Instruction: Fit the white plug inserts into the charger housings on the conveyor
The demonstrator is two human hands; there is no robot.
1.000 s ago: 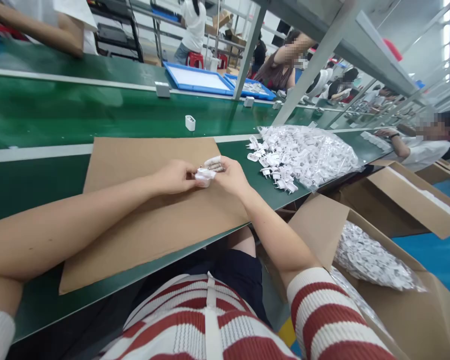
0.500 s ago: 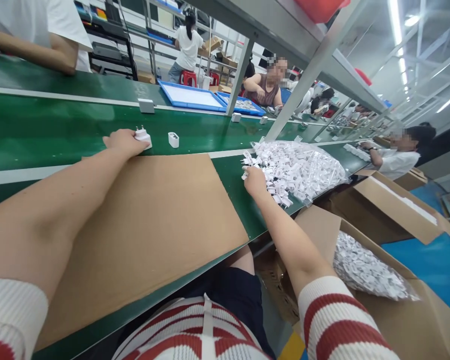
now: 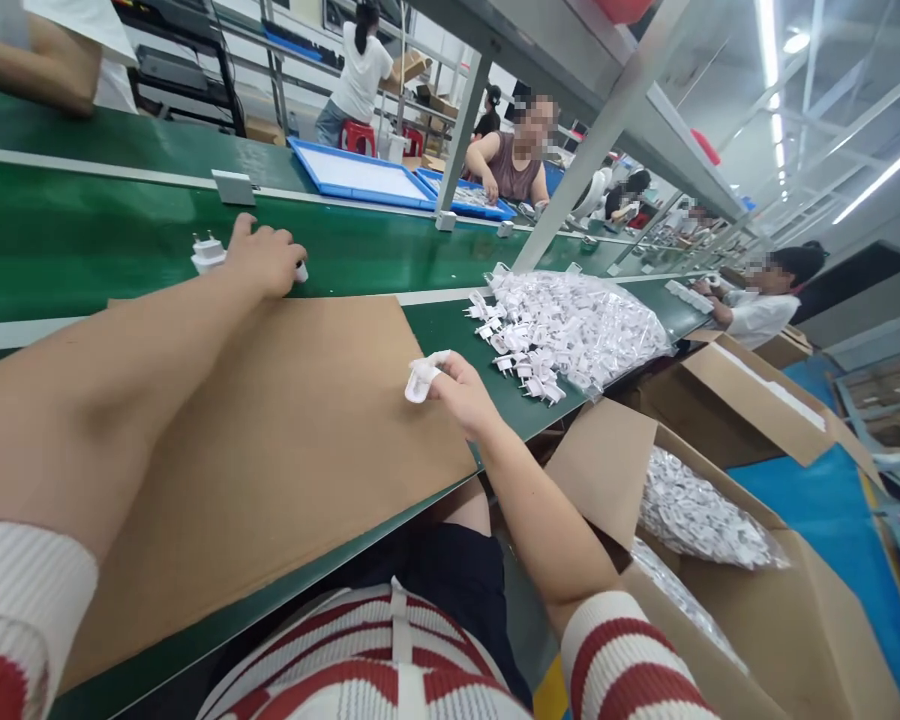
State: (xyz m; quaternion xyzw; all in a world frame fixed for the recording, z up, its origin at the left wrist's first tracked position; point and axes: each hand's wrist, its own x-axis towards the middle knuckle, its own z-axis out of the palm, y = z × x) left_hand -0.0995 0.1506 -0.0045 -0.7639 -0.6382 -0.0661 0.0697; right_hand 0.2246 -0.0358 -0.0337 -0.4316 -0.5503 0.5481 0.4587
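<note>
My left hand [image 3: 266, 258] is over the green belt, its fingers curled round a small white charger housing [image 3: 301, 271] that is mostly hidden by the hand. To its left a white plug adapter [image 3: 208, 254] stands on the belt with two pins up. Above the cardboard sheet [image 3: 292, 440], my right hand [image 3: 461, 395] pinches a small white plastic plug piece [image 3: 421, 380] between thumb and fingers. Right of that hand, a heap of similar white plug pieces [image 3: 536, 335] spills from a clear plastic bag [image 3: 622, 325] on the bench.
A white block [image 3: 232, 188] rests on the belt's far edge. Blue trays [image 3: 364, 178] lie beyond, near a seated co-worker [image 3: 514, 160]. A slanting metal post [image 3: 577, 170] rises behind the heap. An open carton [image 3: 607, 450] with bagged white parts stands at lower right.
My left hand has let go of the plug adapter, which now stands on the belt, and moved right onto the housing. My right hand has brought a plug piece leftward from the heap.
</note>
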